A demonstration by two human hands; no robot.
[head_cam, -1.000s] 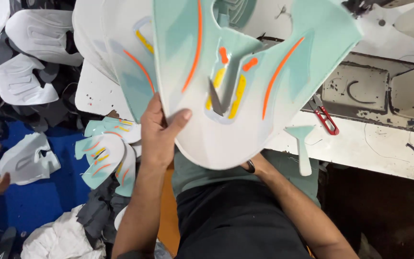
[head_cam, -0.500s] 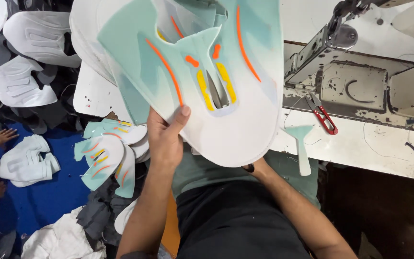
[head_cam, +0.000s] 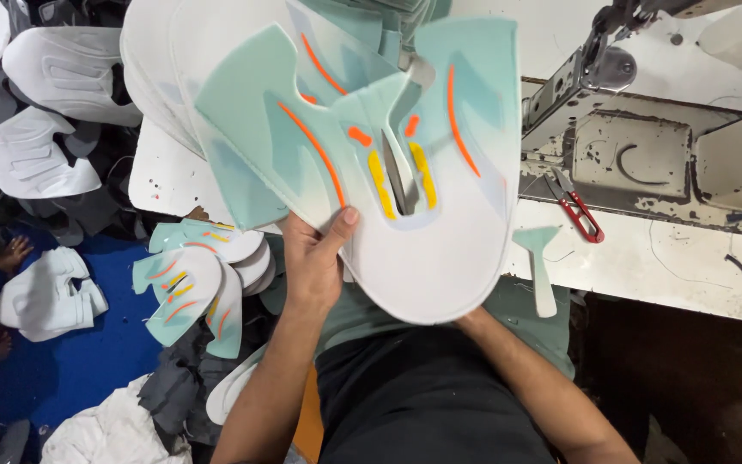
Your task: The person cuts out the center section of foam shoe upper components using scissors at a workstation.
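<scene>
Bright, even light falls from above, washing the white table (head_cam: 663, 266) nearly to glare. The space under it at lower right sinks into deep shadow. The shoe panel (head_cam: 405, 215) looks sharp; the upper edges blur and stretch slightly.

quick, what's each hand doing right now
Left hand: closed on the edge of the white and mint shoe upper panel, thumb on top.
Right hand: hidden under the panel, cannot tell.
</scene>
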